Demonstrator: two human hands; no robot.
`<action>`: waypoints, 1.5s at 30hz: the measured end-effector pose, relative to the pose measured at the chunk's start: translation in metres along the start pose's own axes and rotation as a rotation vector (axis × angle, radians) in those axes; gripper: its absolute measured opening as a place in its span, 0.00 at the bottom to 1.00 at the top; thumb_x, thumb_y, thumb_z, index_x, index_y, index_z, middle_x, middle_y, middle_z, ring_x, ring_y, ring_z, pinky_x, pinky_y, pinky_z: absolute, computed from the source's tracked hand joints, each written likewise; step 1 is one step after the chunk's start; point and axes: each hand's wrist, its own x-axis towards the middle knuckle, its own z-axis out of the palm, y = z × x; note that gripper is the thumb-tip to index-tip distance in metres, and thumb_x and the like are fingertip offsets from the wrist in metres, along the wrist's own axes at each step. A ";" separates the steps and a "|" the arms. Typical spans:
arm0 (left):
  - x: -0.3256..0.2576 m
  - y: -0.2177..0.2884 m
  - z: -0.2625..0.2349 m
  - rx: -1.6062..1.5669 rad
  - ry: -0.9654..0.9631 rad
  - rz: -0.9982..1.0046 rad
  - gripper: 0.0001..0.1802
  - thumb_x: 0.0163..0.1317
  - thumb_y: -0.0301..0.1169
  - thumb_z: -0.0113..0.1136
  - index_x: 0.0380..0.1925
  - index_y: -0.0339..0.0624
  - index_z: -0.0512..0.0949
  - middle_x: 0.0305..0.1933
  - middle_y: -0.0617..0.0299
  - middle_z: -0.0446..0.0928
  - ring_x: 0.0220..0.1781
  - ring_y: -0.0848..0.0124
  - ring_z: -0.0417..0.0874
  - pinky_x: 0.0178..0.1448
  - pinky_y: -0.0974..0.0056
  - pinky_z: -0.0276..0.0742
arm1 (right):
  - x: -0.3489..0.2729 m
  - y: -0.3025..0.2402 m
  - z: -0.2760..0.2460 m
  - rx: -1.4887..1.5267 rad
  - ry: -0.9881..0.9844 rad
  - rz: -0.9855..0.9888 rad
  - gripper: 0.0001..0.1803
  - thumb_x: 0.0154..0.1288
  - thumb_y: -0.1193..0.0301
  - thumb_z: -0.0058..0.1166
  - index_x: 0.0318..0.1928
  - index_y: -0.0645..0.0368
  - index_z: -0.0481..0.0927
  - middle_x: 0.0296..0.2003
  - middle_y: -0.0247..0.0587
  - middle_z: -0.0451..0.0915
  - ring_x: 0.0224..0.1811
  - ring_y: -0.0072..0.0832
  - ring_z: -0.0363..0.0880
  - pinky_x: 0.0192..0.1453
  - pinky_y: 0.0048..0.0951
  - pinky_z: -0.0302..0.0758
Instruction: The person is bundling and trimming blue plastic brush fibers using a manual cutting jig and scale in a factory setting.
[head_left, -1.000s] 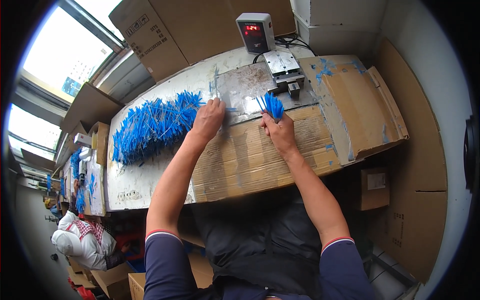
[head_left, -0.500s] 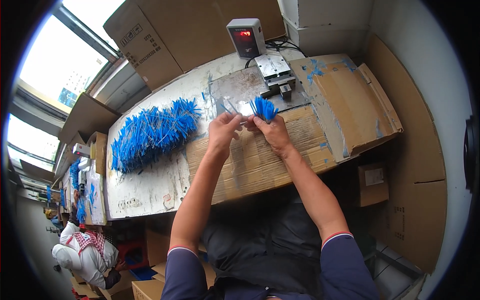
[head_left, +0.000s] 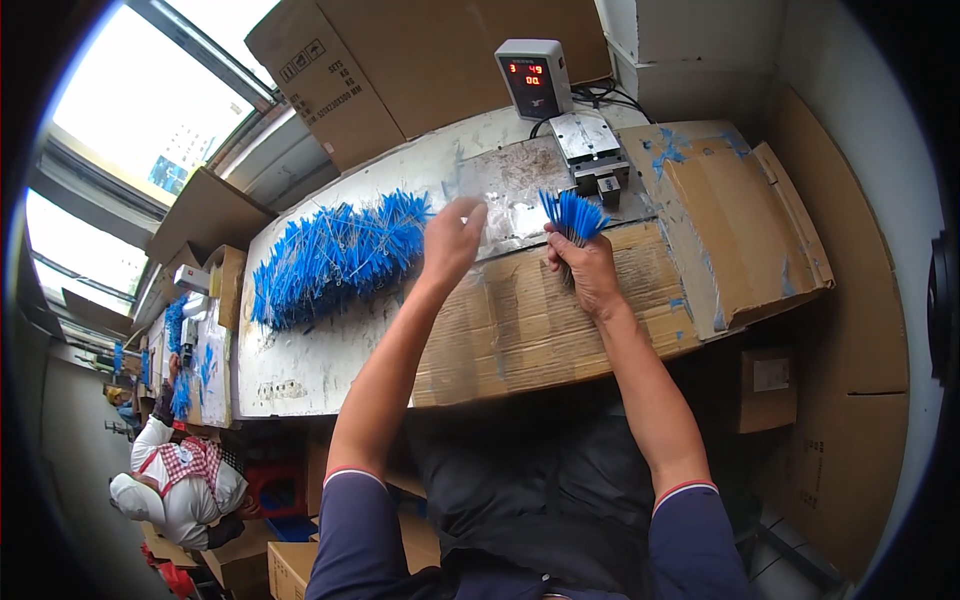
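The right hand (head_left: 585, 265), at centre frame, has its fingers closed round a bundle of blue ties (head_left: 572, 215). The left hand (head_left: 450, 240) is raised, fingers loosely curled, possibly pinching 1 tie; blur hides it. Feeding looks underway; next needs a precise placement at the metal fixture (head_left: 592, 150). Upper left lies the blue pile (head_left: 335, 260) on the worn bench (head_left: 320, 370).

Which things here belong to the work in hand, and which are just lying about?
In use:
right hand gripping a blue tie bundle
left hand
blue tie pile
small metal press

Lying about:
counter display
cardboard boxes
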 end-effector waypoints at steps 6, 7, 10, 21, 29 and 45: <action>0.058 -0.045 -0.018 0.737 -0.046 -0.001 0.14 0.62 0.36 0.61 0.36 0.35 0.87 0.41 0.43 0.86 0.45 0.46 0.88 0.49 0.47 0.82 | 0.003 0.003 -0.004 -0.020 -0.001 0.022 0.06 0.67 0.77 0.62 0.42 0.66 0.84 0.31 0.34 0.82 0.27 0.20 0.78 0.29 0.24 0.76; 0.063 -0.045 -0.014 0.735 -0.047 0.000 0.14 0.62 0.36 0.61 0.36 0.35 0.87 0.41 0.43 0.86 0.45 0.46 0.88 0.49 0.47 0.82 | 0.003 0.003 -0.006 -0.055 -0.032 0.049 0.06 0.66 0.77 0.62 0.42 0.66 0.84 0.30 0.34 0.82 0.26 0.20 0.79 0.28 0.24 0.77; 0.070 -0.037 -0.006 0.834 -0.200 -0.145 0.18 0.54 0.39 0.66 0.35 0.33 0.87 0.42 0.41 0.86 0.47 0.46 0.88 0.52 0.49 0.83 | 0.001 0.004 -0.006 -0.077 -0.030 0.047 0.06 0.66 0.76 0.63 0.40 0.66 0.85 0.29 0.34 0.82 0.26 0.20 0.80 0.27 0.23 0.77; 0.078 -0.092 -0.042 0.240 0.026 -0.121 0.17 0.65 0.39 0.63 0.33 0.33 0.86 0.31 0.53 0.86 0.30 0.65 0.84 0.39 0.58 0.79 | 0.005 0.002 0.000 -0.058 -0.014 0.063 0.05 0.65 0.74 0.61 0.38 0.64 0.84 0.29 0.36 0.83 0.25 0.21 0.80 0.26 0.24 0.76; 0.025 -0.042 -0.049 -0.734 -0.292 -0.403 0.11 0.75 0.39 0.58 0.38 0.43 0.76 0.29 0.64 0.81 0.13 0.85 0.59 0.15 0.75 0.50 | 0.002 -0.004 -0.008 -0.026 -0.034 0.072 0.04 0.64 0.75 0.60 0.36 0.62 0.84 0.28 0.37 0.83 0.24 0.22 0.79 0.25 0.24 0.73; -0.038 0.009 0.031 -0.844 -0.606 -0.323 0.13 0.78 0.41 0.53 0.40 0.45 0.76 0.27 0.68 0.78 0.27 0.80 0.76 0.32 0.72 0.72 | 0.003 -0.003 -0.001 0.010 -0.006 0.042 0.09 0.63 0.75 0.67 0.43 0.62 0.85 0.33 0.36 0.86 0.29 0.20 0.81 0.25 0.18 0.71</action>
